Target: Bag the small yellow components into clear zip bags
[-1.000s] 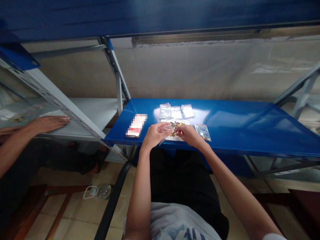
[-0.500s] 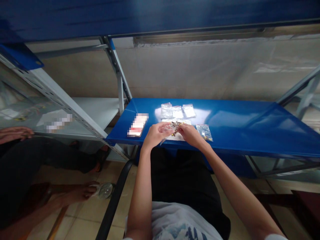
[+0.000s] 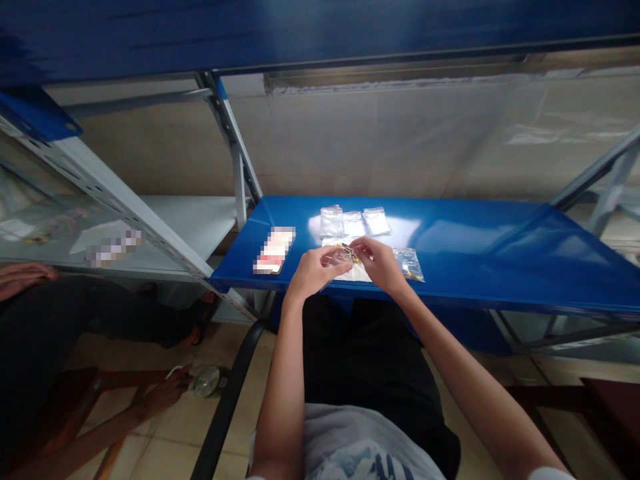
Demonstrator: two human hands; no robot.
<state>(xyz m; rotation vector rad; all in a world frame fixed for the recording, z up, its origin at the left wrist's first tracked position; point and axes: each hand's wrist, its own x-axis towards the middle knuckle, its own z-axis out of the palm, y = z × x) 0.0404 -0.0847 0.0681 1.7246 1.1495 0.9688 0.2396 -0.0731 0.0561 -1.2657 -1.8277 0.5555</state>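
Observation:
My left hand (image 3: 314, 272) is closed on a small clear plastic bag (image 3: 341, 257), held over the near edge of the blue tabletop. Pinched together, the fingers of my right hand (image 3: 379, 265) meet the bag's upper right side with a small metallic part (image 3: 349, 249) at their tips; its exact kind is too small to make out. Beneath both hands lies a white sheet (image 3: 354, 275), with small yellow and metallic pieces partly hidden by my fingers. Right of my right hand, a clear zip bag (image 3: 411, 265) contains similar yellow pieces.
Several clear zip bags (image 3: 353, 225) lie behind my hands on the blue tabletop (image 3: 490, 253). A flat, phone-like object (image 3: 275, 251) lies on the left. A metal shelf post (image 3: 150, 207) rises beyond it. Another person's hand (image 3: 175, 387) holds a round glass-like object (image 3: 206, 381) low left.
My right hand has lifted slightly from the pieces on the sheet to the bag's upper side, bringing a small metallic part. My left hand stays almost in place.

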